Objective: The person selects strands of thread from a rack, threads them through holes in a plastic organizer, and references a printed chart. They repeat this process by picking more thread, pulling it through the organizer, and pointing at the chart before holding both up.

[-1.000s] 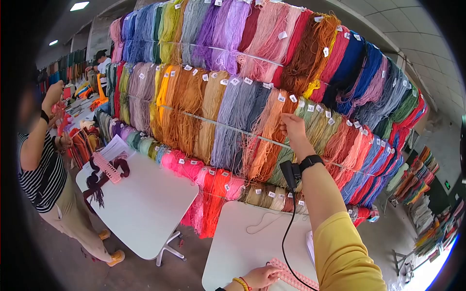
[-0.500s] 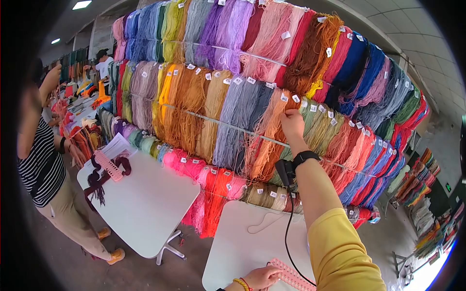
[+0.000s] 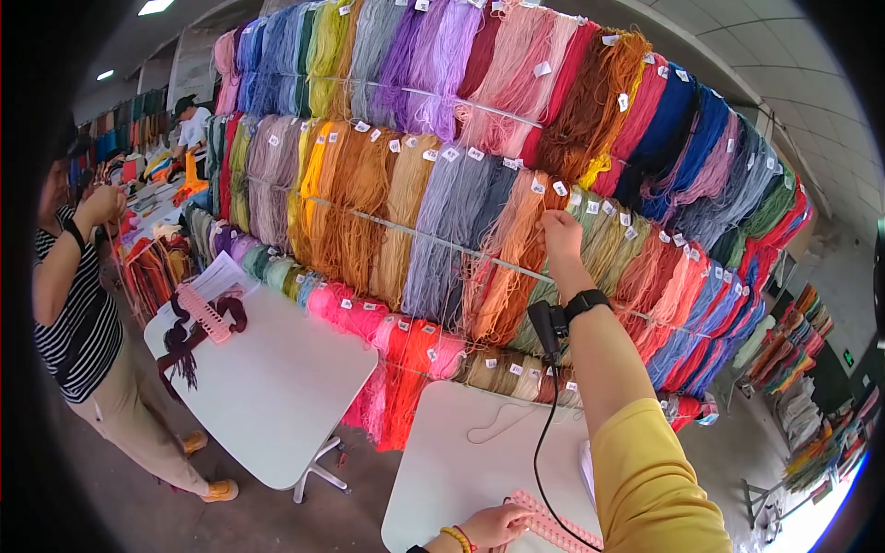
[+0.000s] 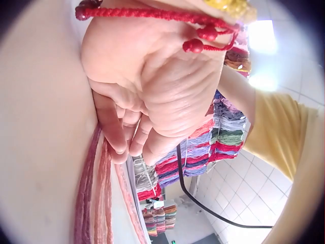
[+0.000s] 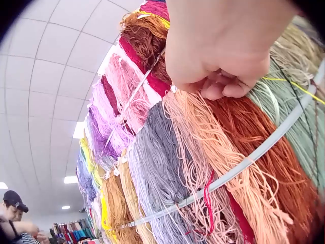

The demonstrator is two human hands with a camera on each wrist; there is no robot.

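My right hand [image 3: 562,238], fingers curled, pinches at the top of a rust-orange yarn skein [image 5: 254,127] on the middle row of the rack. Peach yarn [image 5: 218,132] hangs to one side of it and sage-green yarn [image 5: 284,119] to the other. Down at the near table, my left hand [image 3: 495,527] holds the end of a pink perforated thread holder [image 3: 553,523]. Mauve strands [image 4: 87,188] and salmon-pink strands [image 4: 103,193] trail from under its fingers in the left wrist view. White paper tags [image 3: 560,188] sit above the skeins.
A black cable [image 3: 542,442] runs from my right wrist camera across the near white table [image 3: 433,461]. On the left table [image 3: 267,396] lie another pink holder [image 3: 205,313], dark yarn [image 3: 184,359] and papers. A person in a striped top [image 3: 88,323] stands at the left.
My right hand has shifted slightly at the top of the rust-orange skein, its fingers now closer in. My left hand stays put. The person at left has brought both hands together near the chest.
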